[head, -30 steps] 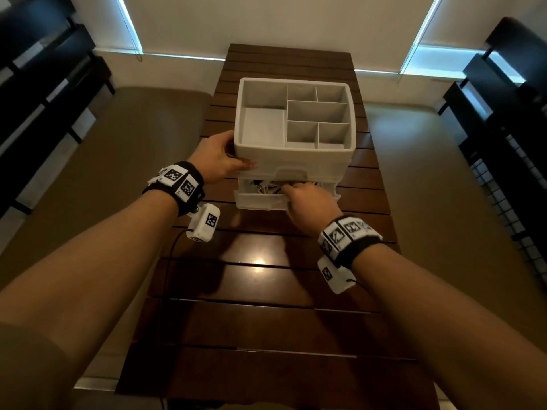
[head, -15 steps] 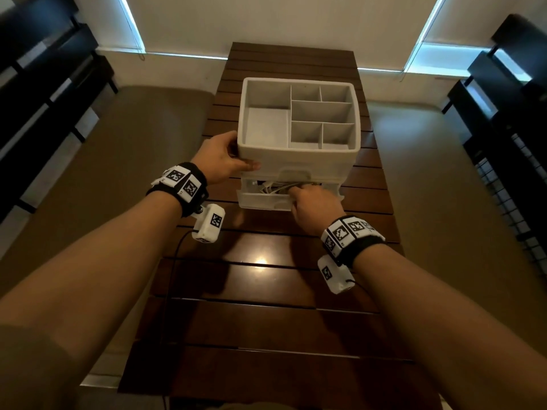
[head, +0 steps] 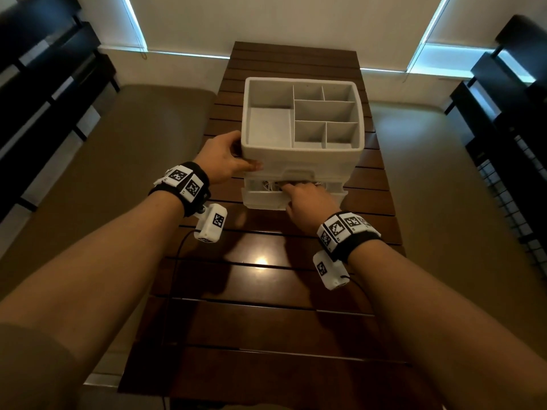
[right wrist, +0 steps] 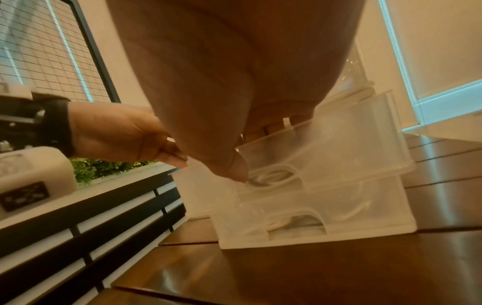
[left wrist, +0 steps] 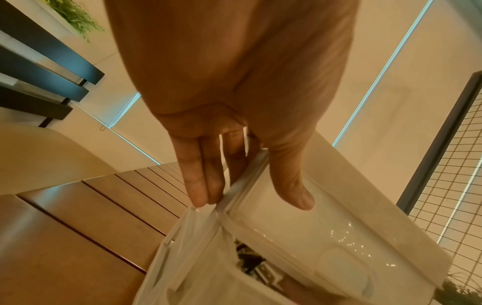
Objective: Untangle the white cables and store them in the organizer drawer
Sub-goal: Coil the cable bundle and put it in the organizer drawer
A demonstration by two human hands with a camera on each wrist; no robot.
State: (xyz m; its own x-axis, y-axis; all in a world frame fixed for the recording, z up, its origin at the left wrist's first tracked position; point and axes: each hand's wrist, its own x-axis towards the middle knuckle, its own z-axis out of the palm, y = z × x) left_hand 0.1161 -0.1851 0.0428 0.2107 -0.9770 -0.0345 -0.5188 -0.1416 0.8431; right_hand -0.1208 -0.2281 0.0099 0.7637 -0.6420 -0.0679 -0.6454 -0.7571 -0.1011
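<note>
A white organizer (head: 302, 153) with an open compartment tray on top stands on the dark wooden table (head: 260, 294). Under the tray, two translucent drawers stand a little way out, the upper drawer (right wrist: 344, 144) above the lower drawer (right wrist: 326, 214). White cables (right wrist: 271, 177) lie coiled inside them, and in the head view cables (head: 268, 184) show in the gap. My left hand (head: 236, 161) grips the organizer's front left corner, thumb on the front face (left wrist: 300, 198) and fingers (left wrist: 200, 194) along the side. My right hand (head: 293, 193) holds the upper drawer's front, fingers hooked over its edge and thumb (right wrist: 234, 169) pressing outside.
The slatted table runs from me to the far wall, narrow, with beige cushioned seats on the left (head: 118, 149) and right (head: 438, 179). Black slatted frames (head: 44, 84) flank both sides, and a wire grid (head: 521, 208) stands at the right.
</note>
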